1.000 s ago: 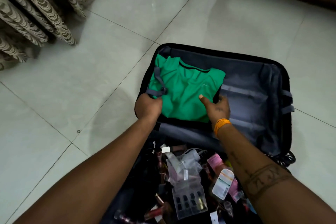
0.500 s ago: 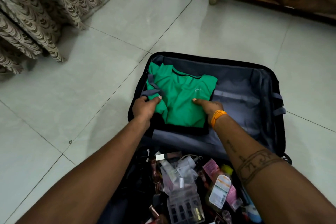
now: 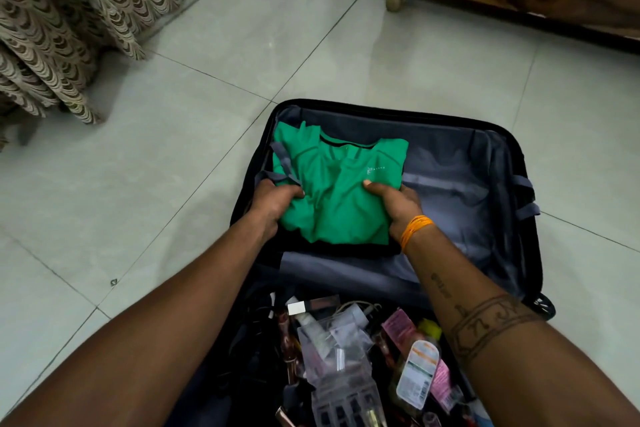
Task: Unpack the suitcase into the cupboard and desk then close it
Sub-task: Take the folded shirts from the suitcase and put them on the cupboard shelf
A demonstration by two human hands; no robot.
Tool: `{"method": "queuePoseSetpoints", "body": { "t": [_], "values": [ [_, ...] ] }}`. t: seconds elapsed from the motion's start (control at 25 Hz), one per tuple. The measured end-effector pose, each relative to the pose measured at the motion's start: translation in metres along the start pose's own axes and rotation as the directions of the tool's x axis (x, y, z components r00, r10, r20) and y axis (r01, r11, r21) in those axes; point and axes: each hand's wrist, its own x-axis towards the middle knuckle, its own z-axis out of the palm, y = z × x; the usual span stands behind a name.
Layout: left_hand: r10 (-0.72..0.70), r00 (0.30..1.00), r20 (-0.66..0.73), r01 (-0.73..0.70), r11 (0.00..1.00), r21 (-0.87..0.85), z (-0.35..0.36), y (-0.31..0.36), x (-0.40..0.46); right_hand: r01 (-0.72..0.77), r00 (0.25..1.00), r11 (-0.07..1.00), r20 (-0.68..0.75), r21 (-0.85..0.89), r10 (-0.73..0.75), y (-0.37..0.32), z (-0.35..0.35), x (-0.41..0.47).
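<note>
Left hand (image 3: 277, 203) grips shirt (image 3: 341, 191) edge at 9 o'clock; right hand (image 3: 398, 206) grips it at 3 o'clock. Shirt lies in far half of open suitcase (image 3: 512, 163); toiletries (image 3: 349, 367) fill near half, 6 o'clock.

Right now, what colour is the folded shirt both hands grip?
Green shirt with a dark collar trim, head view.

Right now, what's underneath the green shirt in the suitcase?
A black edge shows below the green shirt, on the suitcase lining; what it is stays covered. Left hand and right hand grip the shirt.
</note>
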Motion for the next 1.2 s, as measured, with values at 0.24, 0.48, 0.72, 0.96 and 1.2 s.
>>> {"method": "queuePoseSetpoints", "body": {
  "t": [0.24,0.48,0.72,0.96,1.2],
  "values": [
    [0.064,0.997,-0.037,-0.068,0.991,-0.114,0.017,-0.015,-0.001,0.166,0.986,0.983,-0.003,-0.079,-0.167,0.008,-0.005,-0.008],
    [0.077,0.994,0.082,-0.061,0.981,-0.183,0.027,0.011,-0.046,0.194,0.98,0.981,-0.045,-0.022,-0.195,-0.034,-0.03,-0.056],
    [0.076,0.972,0.22,-0.035,0.982,-0.184,0.011,0.103,-0.128,0.211,0.974,0.977,-0.087,-0.001,-0.211,-0.117,-0.051,-0.154],
    [0.072,0.959,0.275,-0.033,0.989,-0.143,-0.037,0.269,-0.241,0.21,0.974,0.976,-0.095,0.06,-0.204,-0.246,-0.048,-0.302],
    [0.12,0.939,0.321,-0.09,0.99,-0.107,-0.074,0.454,-0.376,0.25,0.964,0.962,-0.123,0.11,-0.236,-0.401,-0.06,-0.473]
  ]
}}
